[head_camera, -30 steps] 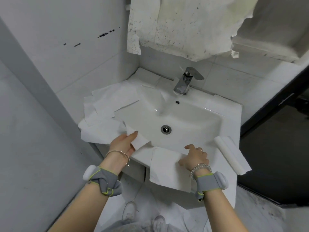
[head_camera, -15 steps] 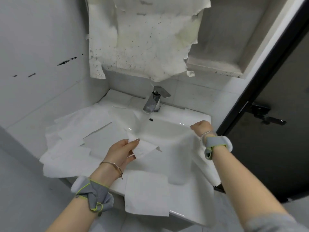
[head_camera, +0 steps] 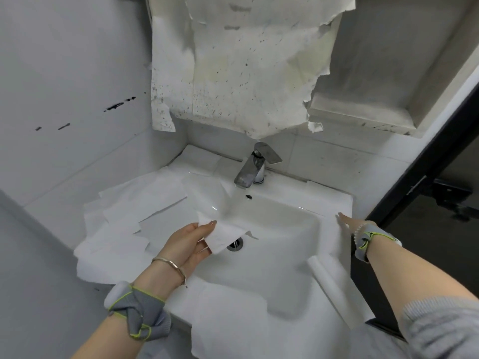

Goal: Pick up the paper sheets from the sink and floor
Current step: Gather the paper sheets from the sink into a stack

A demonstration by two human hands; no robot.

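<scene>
A white sink (head_camera: pixel 280 218) has paper sheets spread over its rim. My left hand (head_camera: pixel 189 242) is over the basin by the drain (head_camera: pixel 234 243), pinching a small white sheet (head_camera: pixel 224 235). My right hand (head_camera: pixel 348 224) lies with its fingers stretched flat on the paper covering the right rim and grips nothing. Several overlapping sheets (head_camera: pixel 124 218) cover the left counter. Another sheet (head_camera: pixel 228 320) hangs over the front edge. A curled sheet (head_camera: pixel 326 278) lies at the front right. The floor is hidden.
A chrome faucet (head_camera: pixel 252 167) stands at the back of the sink. Torn, stained paper (head_camera: pixel 246 60) hangs on the wall above it. A dark door frame (head_camera: pixel 414 177) and a latch (head_camera: pixel 451 195) close off the right side. A tiled wall runs along the left.
My right hand has let go of the sheet it was lifting over the basin and moved out to the right rim. My left hand keeps hold of its small sheet.
</scene>
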